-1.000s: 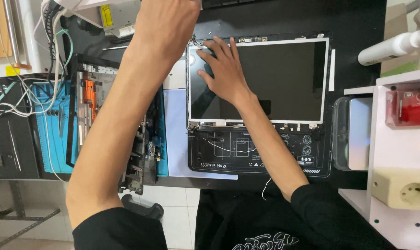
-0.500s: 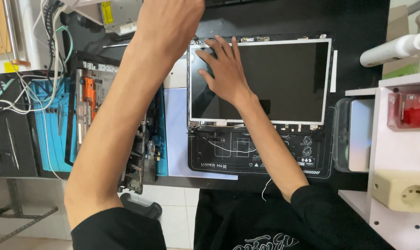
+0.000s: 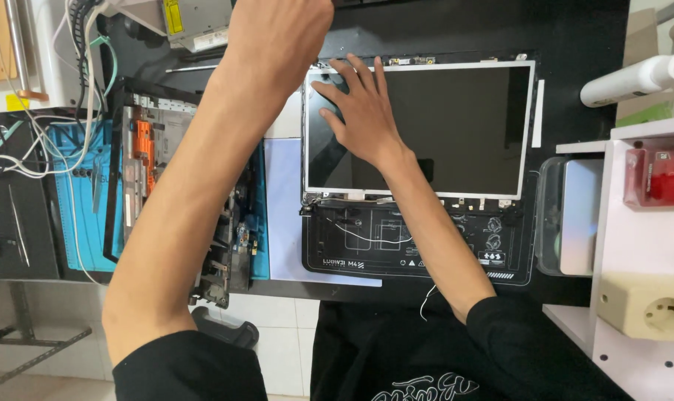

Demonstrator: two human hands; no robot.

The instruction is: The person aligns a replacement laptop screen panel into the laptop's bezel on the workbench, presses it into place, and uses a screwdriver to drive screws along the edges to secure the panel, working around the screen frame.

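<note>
— What takes up most of the bench?

— A black work surface (image 3: 574, 44), and on it a bare laptop display panel (image 3: 456, 126), dark glass in a thin white frame, lying flat. Just below its lower edge sits a black lid shell (image 3: 418, 245) with thin wires across it.

— Where are the hands on it?

— The right hand (image 3: 359, 111) lies palm down on the panel's left part, fingers (image 3: 352, 74) spread wide and flat, their tips reaching the panel's top-left corner. It presses the glass; nothing is gripped. So the panel lies under the fingers and runs well off to the right of them.

— And the other hand?

— The left hand (image 3: 277, 33) is raised close to the camera, above the panel's top-left corner. Only its back shows, so I cannot tell whether its fingers are curled around anything.

— What lies around?

— To the left, a stripped laptop base (image 3: 140, 171) with an orange part, on a blue mat (image 3: 69, 200), beside tangled white cables (image 3: 10, 160). To the right, a white shelf (image 3: 634, 215) with a red box (image 3: 660, 178), a cream socket block (image 3: 649, 308), and a white bottle (image 3: 634, 78) lying on its side.
</note>
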